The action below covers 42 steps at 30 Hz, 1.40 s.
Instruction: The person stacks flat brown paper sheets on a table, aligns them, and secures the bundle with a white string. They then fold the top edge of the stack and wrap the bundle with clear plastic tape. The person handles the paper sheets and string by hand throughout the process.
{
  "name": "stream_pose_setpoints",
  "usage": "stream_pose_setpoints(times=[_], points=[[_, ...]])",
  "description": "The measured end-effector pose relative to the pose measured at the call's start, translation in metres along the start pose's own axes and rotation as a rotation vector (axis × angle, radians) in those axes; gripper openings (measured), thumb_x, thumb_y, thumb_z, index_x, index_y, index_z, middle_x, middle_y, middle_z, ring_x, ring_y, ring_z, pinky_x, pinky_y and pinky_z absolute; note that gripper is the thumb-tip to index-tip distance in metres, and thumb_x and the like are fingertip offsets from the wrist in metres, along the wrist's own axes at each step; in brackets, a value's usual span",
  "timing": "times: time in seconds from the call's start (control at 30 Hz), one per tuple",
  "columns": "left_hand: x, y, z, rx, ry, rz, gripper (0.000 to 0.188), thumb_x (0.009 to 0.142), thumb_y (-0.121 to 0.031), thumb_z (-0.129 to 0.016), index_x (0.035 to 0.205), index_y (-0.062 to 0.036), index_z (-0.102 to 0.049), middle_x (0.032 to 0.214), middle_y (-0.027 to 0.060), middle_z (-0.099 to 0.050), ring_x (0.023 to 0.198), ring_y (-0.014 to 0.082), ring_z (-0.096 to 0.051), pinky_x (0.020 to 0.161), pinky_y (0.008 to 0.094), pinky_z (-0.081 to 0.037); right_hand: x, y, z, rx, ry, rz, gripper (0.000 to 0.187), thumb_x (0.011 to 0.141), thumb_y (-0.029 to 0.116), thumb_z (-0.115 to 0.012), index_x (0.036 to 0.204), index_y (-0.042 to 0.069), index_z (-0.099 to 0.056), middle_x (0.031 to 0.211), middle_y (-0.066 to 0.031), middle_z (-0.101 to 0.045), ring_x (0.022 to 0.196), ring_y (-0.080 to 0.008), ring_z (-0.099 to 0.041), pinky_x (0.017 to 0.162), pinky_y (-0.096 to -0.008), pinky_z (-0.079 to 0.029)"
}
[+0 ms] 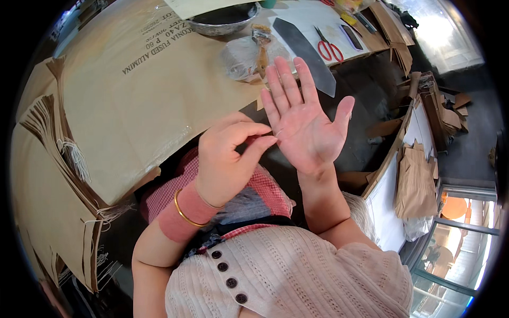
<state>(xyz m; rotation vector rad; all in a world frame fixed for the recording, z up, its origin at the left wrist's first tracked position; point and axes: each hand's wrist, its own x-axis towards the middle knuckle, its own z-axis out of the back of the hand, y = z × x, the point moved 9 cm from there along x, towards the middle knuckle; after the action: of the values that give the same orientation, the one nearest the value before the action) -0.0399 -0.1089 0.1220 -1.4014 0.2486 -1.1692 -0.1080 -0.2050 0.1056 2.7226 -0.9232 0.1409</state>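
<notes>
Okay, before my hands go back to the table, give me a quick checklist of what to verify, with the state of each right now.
1. Right hand free: ok, palm open, fingers spread, nothing held.
2. Left hand free: cannot tell, its fingertips pinch at the edge of the right palm; anything between them is too small to see.
3. Red-handled scissors out of the way: ok, lying shut on the white sheet, apart from both hands.
4. Brush parked: ok, resting on the clear plastic bag.
5. Metal bowl steady: ok, upright on the table's far side.
6. Brown paper sheet flat: ok, spread out.
</notes>
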Motion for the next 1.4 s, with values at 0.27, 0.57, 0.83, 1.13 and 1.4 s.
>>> stream_pose_setpoints(times=[0.27,0.57,0.83,1.13,1.4], points=[[-0.008,-0.006,-0.005,0.190,0.012,-0.186,0.010,0.074,0.000,-0.068,0.082,-0.0004,-0.062,0.073,0.0086,-0.058,0.062,0.0179,-0.055,0.055,0.0282,-0.044,0.001,-0.015,-0.003,-0.041,0.028,-0.030,0.092,0.083,0.070,-0.036,0.145,0.007,-0.013,0.151,-0.0160,-0.011,0.140,-0.0290,-0.008,0.115,-0.0424,-0.008],[-0.002,0.005,0.019,0.100,-0.085,-0.075,0.007,0.079,-0.001,-0.065,0.082,-0.0009,-0.058,0.073,0.0088,-0.057,0.062,0.0183,-0.053,0.057,0.0260,-0.043,-0.001,-0.016,-0.003,-0.020,-0.006,-0.018,0.094,0.082,0.070,-0.037,0.145,0.005,-0.011,0.151,-0.0187,-0.010,0.140,-0.0302,-0.008,0.115,-0.0421,-0.007],[-0.008,-0.003,-0.003,0.177,0.053,-0.190,0.011,0.075,0.001,-0.066,0.084,-0.0003,-0.060,0.077,0.0111,-0.060,0.065,0.0225,-0.057,0.059,0.0289,-0.046,-0.001,-0.025,-0.002,-0.069,0.020,-0.061,0.095,0.083,0.070,-0.038,0.145,0.004,-0.009,0.151,-0.0194,-0.009,0.140,-0.0308,-0.007,0.115,-0.0423,-0.007],[-0.022,0.050,0.000,-0.842,-0.009,0.533,0.010,0.089,-0.008,-0.057,0.092,0.0020,-0.059,0.079,0.0031,-0.058,0.070,0.0098,-0.052,0.066,0.0238,-0.044,-0.006,-0.008,0.005,-0.334,0.020,0.016,0.070,0.089,0.050,-0.050,0.136,0.000,-0.035,0.137,-0.0214,-0.039,0.126,-0.0305,-0.040,0.105,-0.0396,-0.031],[-0.028,0.049,0.002,-1.002,-0.032,0.609,0.014,0.091,-0.008,-0.056,0.095,0.0046,-0.061,0.083,0.0066,-0.061,0.073,0.0120,-0.055,0.071,0.0240,-0.046,-0.021,-0.012,-0.045,-1.789,0.196,0.547,0.017,0.067,-0.004,-0.071,0.083,0.001,-0.066,0.081,-0.0096,-0.061,0.064,-0.0171,-0.061,0.056,-0.0267,-0.049]])
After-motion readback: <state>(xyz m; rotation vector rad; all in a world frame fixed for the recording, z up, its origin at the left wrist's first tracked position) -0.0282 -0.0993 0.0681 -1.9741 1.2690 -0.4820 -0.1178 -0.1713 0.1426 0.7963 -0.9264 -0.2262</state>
